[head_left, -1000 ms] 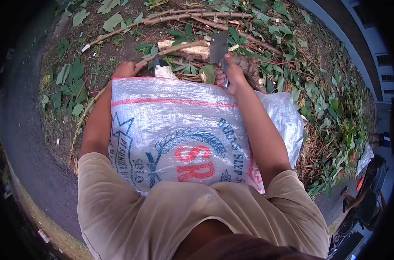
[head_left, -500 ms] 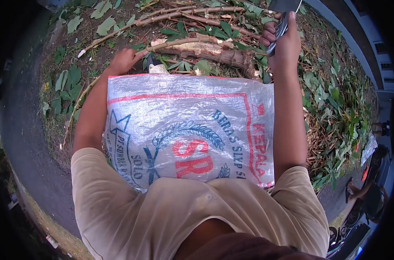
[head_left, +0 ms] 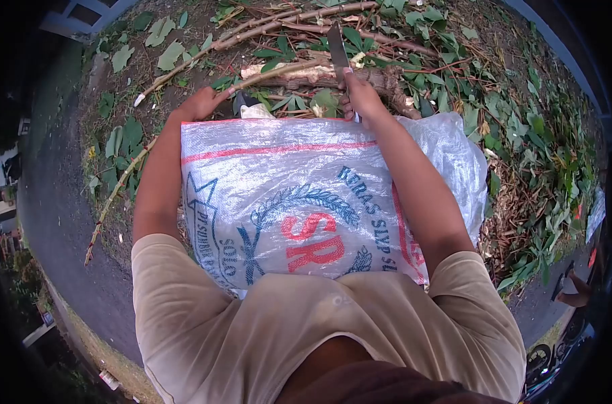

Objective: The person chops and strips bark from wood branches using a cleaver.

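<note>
My left hand (head_left: 203, 104) is closed around the near end of a brown woody stem (head_left: 279, 73), which runs to the right across a thick log (head_left: 380, 82). In my right hand (head_left: 364, 99) is a broad-bladed chopping knife (head_left: 337, 48), gripped by its handle with the blade pointing away from me. The blade crosses the far end of the stem, over the log. A white woven sack (head_left: 285, 161) with red and blue print covers my lap, just below both hands.
Longer stems (head_left: 252, 30) lie beyond the log among scattered green leaves (head_left: 161, 34). At the left, another thin stem (head_left: 120, 185) rests near the asphalt (head_left: 56, 195). Leaves and chopped bits (head_left: 514, 202) cover the ground to the right, where part of a person (head_left: 575, 289) shows.
My right hand has brought the knife down and left from the upper right, onto the stem's far end over the log. My left hand keeps its hold on the stem.
</note>
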A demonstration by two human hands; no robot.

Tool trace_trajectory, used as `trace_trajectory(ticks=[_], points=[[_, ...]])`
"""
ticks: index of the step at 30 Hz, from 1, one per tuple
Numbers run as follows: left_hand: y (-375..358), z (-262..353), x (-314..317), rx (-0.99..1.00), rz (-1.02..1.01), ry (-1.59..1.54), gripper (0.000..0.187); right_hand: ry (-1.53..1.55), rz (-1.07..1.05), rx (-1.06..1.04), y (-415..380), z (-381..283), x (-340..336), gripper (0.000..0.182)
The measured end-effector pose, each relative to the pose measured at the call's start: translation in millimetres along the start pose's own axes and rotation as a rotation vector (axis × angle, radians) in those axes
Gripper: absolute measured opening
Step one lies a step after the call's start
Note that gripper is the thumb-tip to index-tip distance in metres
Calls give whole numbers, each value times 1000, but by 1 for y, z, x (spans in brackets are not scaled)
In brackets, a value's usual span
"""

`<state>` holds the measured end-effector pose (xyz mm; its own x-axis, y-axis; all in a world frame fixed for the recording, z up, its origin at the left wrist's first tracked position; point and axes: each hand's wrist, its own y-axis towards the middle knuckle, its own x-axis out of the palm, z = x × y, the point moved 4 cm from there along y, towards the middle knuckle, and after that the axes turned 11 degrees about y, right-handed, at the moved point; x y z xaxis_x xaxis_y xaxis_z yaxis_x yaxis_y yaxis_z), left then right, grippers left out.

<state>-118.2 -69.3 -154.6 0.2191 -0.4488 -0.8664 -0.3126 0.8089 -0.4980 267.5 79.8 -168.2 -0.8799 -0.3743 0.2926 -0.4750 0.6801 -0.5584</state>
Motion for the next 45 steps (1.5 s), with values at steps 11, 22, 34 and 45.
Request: trace_trajectory(ticks=[11, 22, 34, 45], points=[[-8, 35, -75, -70, 127, 165, 103, 30, 459, -679, 9, -48, -51, 47], [10, 66, -29, 69, -1, 108, 101, -71, 9, -45, 1, -5, -14, 48], [7, 51, -21, 102, -1, 8, 94, 226, -153, -1103, -161, -198, 78, 45], [-5, 63, -14, 56, 0, 87, 96, 277, -19, 161, 5, 16, -24, 54]])
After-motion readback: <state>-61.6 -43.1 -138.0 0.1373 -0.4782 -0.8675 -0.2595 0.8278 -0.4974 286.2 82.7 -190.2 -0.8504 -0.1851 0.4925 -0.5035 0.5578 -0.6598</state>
